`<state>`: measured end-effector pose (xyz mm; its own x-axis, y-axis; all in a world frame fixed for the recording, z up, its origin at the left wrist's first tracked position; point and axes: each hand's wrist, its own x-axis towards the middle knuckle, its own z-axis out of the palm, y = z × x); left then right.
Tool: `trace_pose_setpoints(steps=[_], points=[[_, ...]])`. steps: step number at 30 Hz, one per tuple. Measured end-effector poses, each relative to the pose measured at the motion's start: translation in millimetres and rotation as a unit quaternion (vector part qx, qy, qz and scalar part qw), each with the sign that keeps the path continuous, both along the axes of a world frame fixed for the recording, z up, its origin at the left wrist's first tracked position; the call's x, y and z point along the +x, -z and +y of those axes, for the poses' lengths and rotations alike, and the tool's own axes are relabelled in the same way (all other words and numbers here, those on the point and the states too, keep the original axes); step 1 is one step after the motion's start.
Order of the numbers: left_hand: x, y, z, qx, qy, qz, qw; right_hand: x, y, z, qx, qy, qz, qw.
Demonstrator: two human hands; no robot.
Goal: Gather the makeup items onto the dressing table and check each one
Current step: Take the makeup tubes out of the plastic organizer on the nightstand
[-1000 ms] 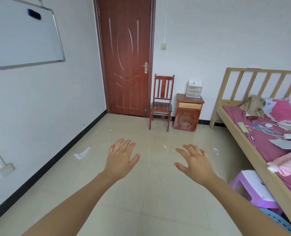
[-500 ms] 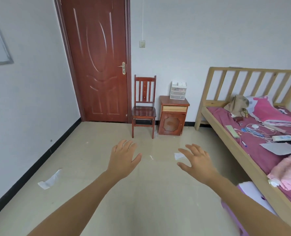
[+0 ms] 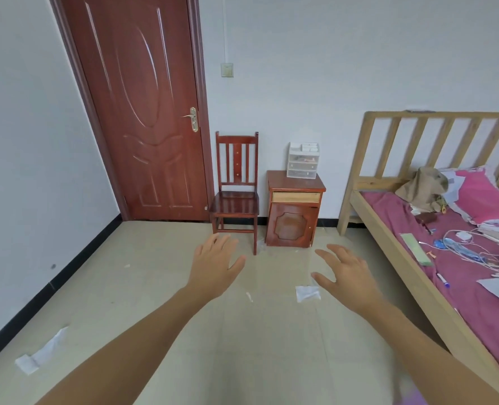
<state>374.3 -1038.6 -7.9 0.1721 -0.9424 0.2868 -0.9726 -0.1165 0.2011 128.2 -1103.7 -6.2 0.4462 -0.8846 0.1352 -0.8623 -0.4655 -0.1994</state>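
Down low in front, two bare arms reached out over the pale tiled floor [image 3: 257, 355]. Both hands were spread flat with the fingers apart. The left hand [image 3: 213, 267] held nothing, and the right hand [image 3: 347, 273] held nothing. A white paper scrap [image 3: 308, 293] lay on the floor just under the right hand, and a longer paper strip [image 3: 38, 356] lay near the left wall.

On the right stood a wooden bed [image 3: 394, 258] with a dark pink sheet. A pen [image 3: 442, 279], a green strip [image 3: 415, 249] and a tangle of white cables [image 3: 470, 252] lay on it. Past them were a tan cloth bag [image 3: 423, 182] and a pink pillow [image 3: 482, 197].

Farther off, against the back wall, a red-brown chair [image 3: 236, 200] stood beside a small wooden cabinet [image 3: 293, 217]. A little clear drawer box [image 3: 302, 160] sat on top of the cabinet. It had see-through drawers with small things inside and white things on top. They were too tiny to tell apart, and any writing was too small to read. Both hands were well apart from it. A big red-brown door [image 3: 143, 112] stood shut on the left.
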Motion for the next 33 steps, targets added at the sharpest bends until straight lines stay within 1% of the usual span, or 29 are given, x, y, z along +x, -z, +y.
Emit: trace_pose_setpoints(steps=[3, 6, 12, 14, 16, 19, 22, 26, 28, 33], points=[[5, 6, -44, 0.015, -0.013, 0.011, 1.000, 5, 6, -44, 0.012, -0.012, 0.004, 1.000], [14, 17, -94, 0.010, -0.027, 0.027, 0.999, 13, 17, -91, 0.017, -0.016, -0.002, 1.000], [38, 42, -202, -0.011, -0.010, 0.044, 0.999, 44, 32, -197, 0.036, -0.030, 0.022, 0.999], [51, 43, -243, -0.009, -0.002, 0.049, 0.999, 57, 31, -241, 0.024, -0.027, 0.037, 0.999], [67, 39, -288, -0.005, 0.005, 0.039, 0.999, 70, 28, -286, 0.004, -0.026, 0.026, 0.999], [90, 31, -355, 0.026, 0.010, 0.013, 1.000, 88, 23, -349, -0.008, -0.021, 0.048, 0.999], [102, 31, -418, 0.072, 0.026, -0.014, 0.997, 101, 23, -405, -0.024, -0.003, 0.047, 0.999], [104, 41, -485, 0.096, 0.046, -0.017, 0.994, 108, 33, -463, 0.007, 0.038, 0.081, 0.996], [103, 45, -516, 0.108, 0.050, -0.023, 0.993, 110, 39, -493, 0.001, 0.045, 0.091, 0.995], [100, 54, -603, 0.114, 0.041, -0.019, 0.992, 118, 45, -579, -0.009, 0.039, 0.050, 0.998]])
